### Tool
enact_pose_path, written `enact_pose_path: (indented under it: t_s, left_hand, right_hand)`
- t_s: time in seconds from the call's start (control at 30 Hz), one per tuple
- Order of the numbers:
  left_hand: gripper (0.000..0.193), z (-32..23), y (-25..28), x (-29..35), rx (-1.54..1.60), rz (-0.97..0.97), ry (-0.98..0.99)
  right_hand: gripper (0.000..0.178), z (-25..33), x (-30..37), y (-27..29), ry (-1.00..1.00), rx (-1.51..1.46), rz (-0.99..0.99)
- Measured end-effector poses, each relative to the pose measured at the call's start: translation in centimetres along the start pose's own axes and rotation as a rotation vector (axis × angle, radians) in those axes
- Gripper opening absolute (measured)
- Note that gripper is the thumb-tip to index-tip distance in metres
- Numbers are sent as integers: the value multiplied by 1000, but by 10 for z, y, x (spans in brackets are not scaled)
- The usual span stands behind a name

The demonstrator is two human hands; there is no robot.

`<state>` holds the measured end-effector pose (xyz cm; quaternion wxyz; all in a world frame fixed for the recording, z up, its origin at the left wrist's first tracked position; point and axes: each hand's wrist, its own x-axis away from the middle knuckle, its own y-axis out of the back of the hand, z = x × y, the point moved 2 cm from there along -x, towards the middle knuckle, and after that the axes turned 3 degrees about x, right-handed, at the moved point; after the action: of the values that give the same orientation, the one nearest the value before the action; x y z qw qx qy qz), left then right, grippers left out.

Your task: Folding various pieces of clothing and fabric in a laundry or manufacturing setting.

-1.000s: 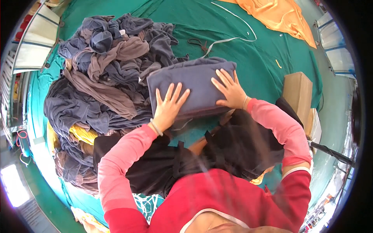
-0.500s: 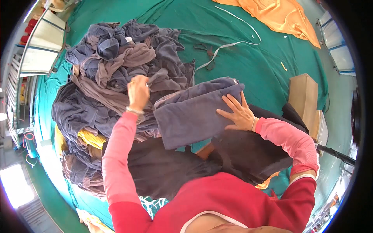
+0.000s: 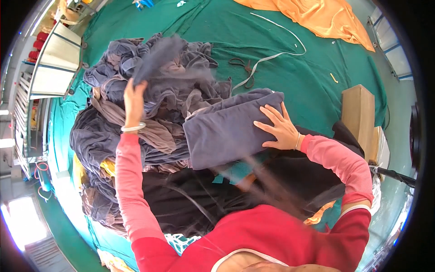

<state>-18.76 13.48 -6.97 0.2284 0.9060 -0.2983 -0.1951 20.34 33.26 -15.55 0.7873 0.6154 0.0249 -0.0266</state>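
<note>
My left hand [image 3: 134,102] is raised over the near side of a large heap of crumpled grey-blue and brownish cloth [image 3: 188,106]. Its fingers close on a piece of grey-blue cloth [image 3: 156,59], smeared by motion, that stretches up and away across the heap. Beside the heap, to the right, lies a thick folded stack of grey-blue cloth [image 3: 229,129]. My right hand [image 3: 282,129] rests on the right end of this stack, palm down with fingers spread.
Black cloth [image 3: 181,195] lies in front of me. Beyond the stack, scissors [image 3: 247,70] and a pale strap [image 3: 276,55] rest on green sheeting [image 3: 317,86]. A cardboard box [image 3: 358,113] stands at right, with orange cloth [image 3: 312,18] at the far edge. Blurred streaks cross near my lap.
My left hand has moved left from beside the stack and now has a piece of grey-blue cloth in it, in motion. My right hand stays on the folded stack.
</note>
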Motion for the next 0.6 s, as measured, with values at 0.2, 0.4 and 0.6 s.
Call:
enact_pose_path:
  t_s: [0.2, 0.4, 0.6]
  left_hand:
    - [47, -113, 3, 10, 966, 203, 218]
    - [47, -149, -19, 24, 1555, 667, 219]
    - [59, -120, -27, 26, 1534, 586, 217]
  right_hand:
    - [68, 27, -59, 29, 105, -254, -420]
    - [74, 53, -157, 96, 31, -627, -726]
    - [32, 34, -169, 114, -36, -1180, -571]
